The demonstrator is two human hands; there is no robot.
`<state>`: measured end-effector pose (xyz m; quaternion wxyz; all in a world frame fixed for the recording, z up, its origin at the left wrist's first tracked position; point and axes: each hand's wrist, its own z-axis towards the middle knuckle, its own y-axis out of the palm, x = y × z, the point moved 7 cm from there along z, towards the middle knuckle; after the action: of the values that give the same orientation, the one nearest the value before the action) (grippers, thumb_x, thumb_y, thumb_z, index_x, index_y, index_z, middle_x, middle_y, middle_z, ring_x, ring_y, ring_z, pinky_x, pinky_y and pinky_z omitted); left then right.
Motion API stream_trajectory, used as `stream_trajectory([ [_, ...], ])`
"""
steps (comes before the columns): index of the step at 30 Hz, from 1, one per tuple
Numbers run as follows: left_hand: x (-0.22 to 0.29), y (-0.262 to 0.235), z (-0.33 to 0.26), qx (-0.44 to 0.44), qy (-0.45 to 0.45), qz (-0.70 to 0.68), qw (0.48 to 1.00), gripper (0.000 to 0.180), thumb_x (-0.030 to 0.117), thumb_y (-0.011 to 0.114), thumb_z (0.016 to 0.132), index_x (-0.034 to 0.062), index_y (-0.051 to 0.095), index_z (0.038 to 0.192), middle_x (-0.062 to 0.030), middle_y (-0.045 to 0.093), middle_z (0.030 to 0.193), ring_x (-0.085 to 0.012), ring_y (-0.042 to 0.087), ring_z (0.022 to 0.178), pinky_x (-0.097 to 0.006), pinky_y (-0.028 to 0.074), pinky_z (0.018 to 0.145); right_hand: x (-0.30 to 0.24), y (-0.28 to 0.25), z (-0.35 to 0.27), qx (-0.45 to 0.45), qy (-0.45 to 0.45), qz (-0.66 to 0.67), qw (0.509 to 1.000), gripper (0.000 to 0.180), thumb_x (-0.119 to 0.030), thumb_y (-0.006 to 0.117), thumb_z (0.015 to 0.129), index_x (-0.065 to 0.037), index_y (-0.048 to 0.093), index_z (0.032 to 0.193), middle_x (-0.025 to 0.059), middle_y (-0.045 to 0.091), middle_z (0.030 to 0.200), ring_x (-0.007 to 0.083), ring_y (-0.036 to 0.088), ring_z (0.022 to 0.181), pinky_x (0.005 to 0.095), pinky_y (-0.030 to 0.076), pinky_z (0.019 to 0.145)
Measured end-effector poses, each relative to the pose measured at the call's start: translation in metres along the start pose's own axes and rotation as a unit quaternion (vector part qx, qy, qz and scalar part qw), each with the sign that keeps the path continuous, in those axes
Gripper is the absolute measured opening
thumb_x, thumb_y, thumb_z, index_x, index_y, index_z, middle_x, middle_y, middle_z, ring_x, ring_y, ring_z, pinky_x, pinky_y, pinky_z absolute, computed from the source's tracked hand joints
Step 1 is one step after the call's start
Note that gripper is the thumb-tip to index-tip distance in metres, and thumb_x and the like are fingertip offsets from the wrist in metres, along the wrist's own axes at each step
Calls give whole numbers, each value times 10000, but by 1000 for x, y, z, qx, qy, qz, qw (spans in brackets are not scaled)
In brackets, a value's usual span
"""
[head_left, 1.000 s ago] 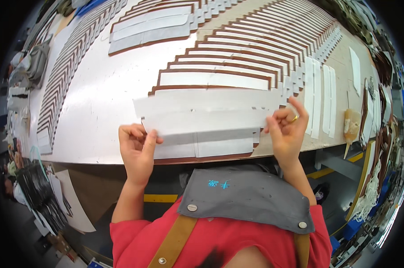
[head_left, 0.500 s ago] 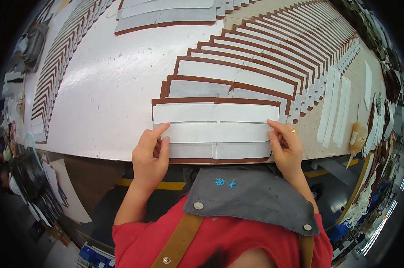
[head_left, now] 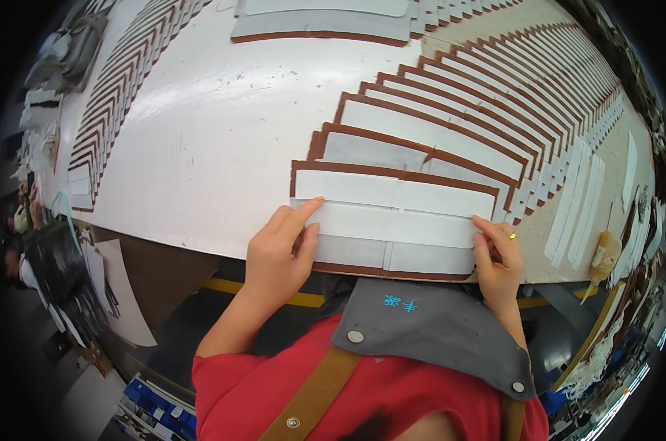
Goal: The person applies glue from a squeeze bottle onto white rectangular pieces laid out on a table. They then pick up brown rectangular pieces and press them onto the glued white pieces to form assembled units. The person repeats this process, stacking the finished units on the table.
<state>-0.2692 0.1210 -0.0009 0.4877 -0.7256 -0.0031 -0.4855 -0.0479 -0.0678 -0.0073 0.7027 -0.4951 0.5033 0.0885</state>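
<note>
A flat brown-edged panel point(head_left: 351, 253) lies at the table's near edge, faced with grey and white layers. Across it runs a long white strip point(head_left: 395, 223), just below another white band point(head_left: 392, 187). My left hand point(head_left: 275, 253) grips the left end of the lower strip, index fingertip on its upper edge and thumb lower down. At the opposite end my right hand point(head_left: 500, 263), with a ring on one finger, holds the strip between thumb and index finger. The undersides of the fingertips are hidden.
Behind the panel, a long overlapping row of similar panels point(head_left: 436, 136) curves away to the far right. Another overlapped row point(head_left: 101, 136) lines the left. Loose white strips point(head_left: 579, 202) and a glue bottle point(head_left: 605, 257) lie at the right. A larger panel point(head_left: 322, 26) is at the back.
The view has shifted, so table and panels appear farther right. Both hands stay at the strip's ends; the left fingers reach slightly farther in over it.
</note>
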Motion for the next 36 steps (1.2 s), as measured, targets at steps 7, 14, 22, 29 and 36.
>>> stream_trajectory([
  [7,0,0,3,-15,-13,9,1000,339,25,593,810,73,597,1146,-64,491,706,-185,508,543,-303,425,509,-3,0,0,7,-18,-18,1000,282,56,615,789,-41,666,1049,22,534,745,69,452,571,200,368,500],
  [14,6,-4,5,20,46,165,985,273,22,585,825,96,629,1084,-57,504,663,-178,487,525,-295,424,511,-10,-1,6,-9,-19,-11,1000,309,58,616,794,-35,648,1087,28,522,740,67,448,562,204,375,501],
  [22,11,-5,9,30,85,190,978,229,-25,551,832,76,654,1009,-67,570,714,-184,494,558,-294,418,528,-10,-1,5,-17,-48,-39,998,354,42,607,806,-42,614,1150,52,502,738,128,483,577,250,409,510],
  [29,10,-6,15,23,81,159,984,242,-42,574,755,63,630,965,-67,548,742,-227,520,618,-331,413,557,-14,-16,14,-6,-58,-157,986,255,5,596,808,-28,607,1061,78,540,823,222,540,636,304,457,551],
  [36,51,21,24,0,232,126,965,208,15,623,755,50,604,959,-83,583,1041,-241,534,967,-379,380,827,-62,23,54,-16,-208,-98,973,173,-49,636,777,-31,593,943,88,554,902,270,537,889,365,449,759],
])
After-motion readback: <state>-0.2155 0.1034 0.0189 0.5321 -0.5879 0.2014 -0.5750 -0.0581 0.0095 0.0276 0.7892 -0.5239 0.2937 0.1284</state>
